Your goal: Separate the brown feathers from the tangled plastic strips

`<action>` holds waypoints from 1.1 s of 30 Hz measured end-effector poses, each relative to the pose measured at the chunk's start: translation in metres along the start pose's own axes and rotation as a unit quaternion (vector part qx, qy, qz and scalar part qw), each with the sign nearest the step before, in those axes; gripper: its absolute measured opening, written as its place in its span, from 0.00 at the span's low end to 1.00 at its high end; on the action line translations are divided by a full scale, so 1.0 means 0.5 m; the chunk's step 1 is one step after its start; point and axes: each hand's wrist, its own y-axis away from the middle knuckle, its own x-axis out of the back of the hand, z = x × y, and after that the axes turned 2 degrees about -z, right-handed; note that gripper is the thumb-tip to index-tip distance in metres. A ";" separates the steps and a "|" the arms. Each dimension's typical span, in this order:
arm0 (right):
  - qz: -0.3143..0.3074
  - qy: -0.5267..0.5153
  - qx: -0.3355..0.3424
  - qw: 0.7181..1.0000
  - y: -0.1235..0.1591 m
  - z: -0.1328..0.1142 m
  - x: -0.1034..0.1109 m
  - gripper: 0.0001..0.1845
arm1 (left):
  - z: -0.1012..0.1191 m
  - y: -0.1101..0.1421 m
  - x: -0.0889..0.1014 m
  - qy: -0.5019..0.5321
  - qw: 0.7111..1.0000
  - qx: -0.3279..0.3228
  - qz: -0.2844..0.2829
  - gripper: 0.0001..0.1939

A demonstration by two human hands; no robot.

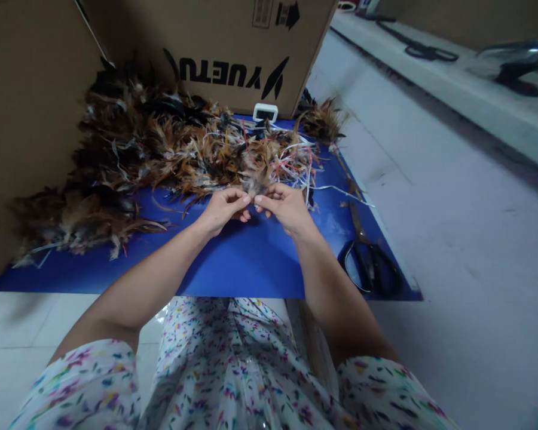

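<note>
I have the base of a small feather bunch [256, 179] pinched at the fingertips of my left hand [228, 209] and my right hand [287, 206], thumbs almost meeting. The bunch stands tufts up, just over the near edge of the big feather heap [161, 143], above the blue top of the bench [237, 263]. That top is smooth and bare right in front of me, with its straight near edge by my lap.

The heap, brown, black and tan, covers much of the far and left part of the blue. Thin white and pink strips [303, 160] tangle at its right end, one white strand trailing towards the right edge. A smaller feather pile [85, 221] lies at the near left, and another feather clump [323, 122] sits at the far right. Black-handled scissors [372, 263] lie at the near right corner, blades pointing away from me.

At the back stands a cardboard box [228, 36], its YUETU lettering upside down, with a small white display device [265, 112] in front. Brown cardboard [27, 119] rises on my left. Pale floor tiles [18, 322] show below, and to the right a light ledge [430, 71] carries a dark looped item [430, 52].
</note>
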 end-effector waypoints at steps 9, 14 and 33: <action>0.047 0.143 0.023 0.988 -0.015 0.020 0.024 0.14 | 0.022 -0.006 0.013 0.023 0.999 -0.002 0.046 0.19; 0.129 0.353 0.242 0.895 -0.007 0.023 0.023 0.12 | 0.027 -0.003 0.010 0.035 0.998 0.022 0.041 0.16; 0.089 0.062 0.169 0.980 -0.024 0.020 0.036 0.12 | 0.034 0.005 0.004 0.070 0.995 0.069 0.023 0.15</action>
